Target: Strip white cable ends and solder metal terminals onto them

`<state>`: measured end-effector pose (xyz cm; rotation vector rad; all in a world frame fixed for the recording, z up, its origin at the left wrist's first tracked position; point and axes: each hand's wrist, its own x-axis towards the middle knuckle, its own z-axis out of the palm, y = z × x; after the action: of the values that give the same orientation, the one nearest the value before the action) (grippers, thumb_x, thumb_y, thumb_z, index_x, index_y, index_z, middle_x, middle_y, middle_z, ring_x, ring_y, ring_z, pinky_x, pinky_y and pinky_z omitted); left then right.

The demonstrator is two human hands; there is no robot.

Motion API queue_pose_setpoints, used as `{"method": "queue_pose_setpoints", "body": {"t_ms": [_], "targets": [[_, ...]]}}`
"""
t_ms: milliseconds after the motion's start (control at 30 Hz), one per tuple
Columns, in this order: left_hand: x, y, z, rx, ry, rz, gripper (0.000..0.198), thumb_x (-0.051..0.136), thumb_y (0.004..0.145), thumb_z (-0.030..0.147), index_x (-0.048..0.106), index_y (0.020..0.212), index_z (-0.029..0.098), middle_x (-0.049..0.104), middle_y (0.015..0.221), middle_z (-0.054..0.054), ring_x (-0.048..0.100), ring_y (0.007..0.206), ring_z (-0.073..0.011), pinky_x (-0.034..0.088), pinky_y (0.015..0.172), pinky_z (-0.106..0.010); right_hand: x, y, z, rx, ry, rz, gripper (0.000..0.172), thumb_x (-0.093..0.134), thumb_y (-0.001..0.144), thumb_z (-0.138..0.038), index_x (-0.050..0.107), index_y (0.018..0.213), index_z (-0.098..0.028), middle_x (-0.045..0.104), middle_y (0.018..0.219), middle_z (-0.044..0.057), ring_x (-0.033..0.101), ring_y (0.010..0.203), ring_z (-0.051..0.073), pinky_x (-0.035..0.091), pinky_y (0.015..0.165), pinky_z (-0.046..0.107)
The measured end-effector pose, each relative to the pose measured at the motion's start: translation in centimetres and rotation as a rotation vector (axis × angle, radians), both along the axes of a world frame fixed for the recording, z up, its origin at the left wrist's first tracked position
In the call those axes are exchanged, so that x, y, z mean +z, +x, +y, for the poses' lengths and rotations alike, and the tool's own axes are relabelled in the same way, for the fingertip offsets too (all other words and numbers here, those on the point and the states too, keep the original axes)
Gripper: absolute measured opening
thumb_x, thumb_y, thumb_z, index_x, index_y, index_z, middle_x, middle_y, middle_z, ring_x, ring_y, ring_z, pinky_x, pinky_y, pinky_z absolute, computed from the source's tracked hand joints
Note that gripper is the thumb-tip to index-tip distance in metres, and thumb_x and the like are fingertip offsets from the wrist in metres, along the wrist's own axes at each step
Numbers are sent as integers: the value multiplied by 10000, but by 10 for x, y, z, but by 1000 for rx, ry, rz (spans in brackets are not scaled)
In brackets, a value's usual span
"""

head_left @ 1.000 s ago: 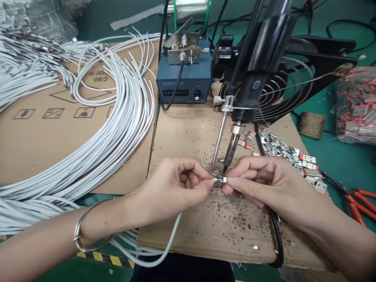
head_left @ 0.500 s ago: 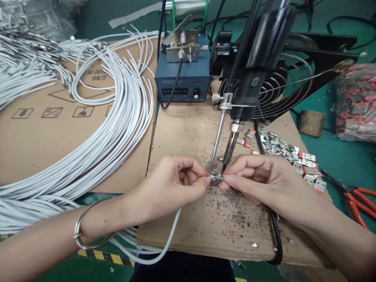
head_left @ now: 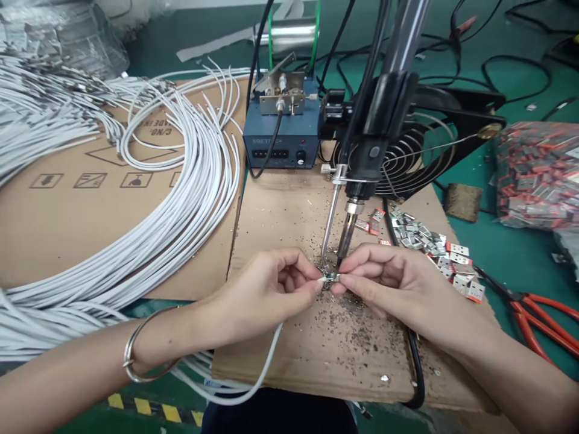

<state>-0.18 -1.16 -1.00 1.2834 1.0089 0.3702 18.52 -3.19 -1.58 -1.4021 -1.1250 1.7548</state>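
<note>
My left hand (head_left: 275, 286) is closed in a pinch on the end of a white cable (head_left: 271, 355), which loops down from beneath it. Facing it, my right hand (head_left: 398, 280) pinches a small metal USB connector (head_left: 335, 278), mostly covered by the fingertips. Cable end and connector meet between the two hands, right under the tip of a soldering iron (head_left: 347, 235) fixed on a stand. A thin metal solder feed tube (head_left: 332, 223) comes down beside the iron to the same spot. Whether the wires touch the connector is too small to tell.
A bundle of white cables (head_left: 199, 199) curves across the cardboard at left. Behind stands a blue solder feeder (head_left: 280, 135) with a solder spool (head_left: 294, 33). At right lie loose USB connectors (head_left: 420, 235), red-handled pliers (head_left: 529, 319), a black fan (head_left: 407, 157) and a bag of connectors (head_left: 538, 175).
The camera view has shifted a little, so the background sits lower and the right side lies further left. Both hands keep their pinches under the iron tip.
</note>
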Motion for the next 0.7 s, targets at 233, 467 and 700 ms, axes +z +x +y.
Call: {"method": "queue_pose_setpoints", "body": {"t_ms": [233, 467, 700], "targets": [[0, -5, 0, -56, 68, 5, 143, 578, 808, 254, 610, 810, 115, 553, 674, 0, 464, 608, -92, 374, 534, -209, -1, 3, 1, 39, 17, -25, 98, 740, 661, -217, 653, 675, -174, 719, 641, 41, 412, 380, 48, 279, 360, 184], [-1, -3, 1, -35, 85, -9, 77, 584, 783, 181, 603, 765, 109, 515, 623, 29, 427, 553, -68, 347, 487, -188, -5, 6, 0, 30, 65, -34, 59, 734, 677, -212, 687, 677, -176, 722, 620, 36, 404, 359, 30, 283, 343, 160], [1, -2, 3, -3, 42, 2, 55, 592, 762, 156, 600, 748, 104, 501, 600, 33, 430, 543, -66, 356, 489, -192, -5, 6, 1, 21, 52, -7, 66, 727, 705, -234, 697, 666, -189, 725, 620, 31, 429, 369, 26, 305, 345, 134]]}}
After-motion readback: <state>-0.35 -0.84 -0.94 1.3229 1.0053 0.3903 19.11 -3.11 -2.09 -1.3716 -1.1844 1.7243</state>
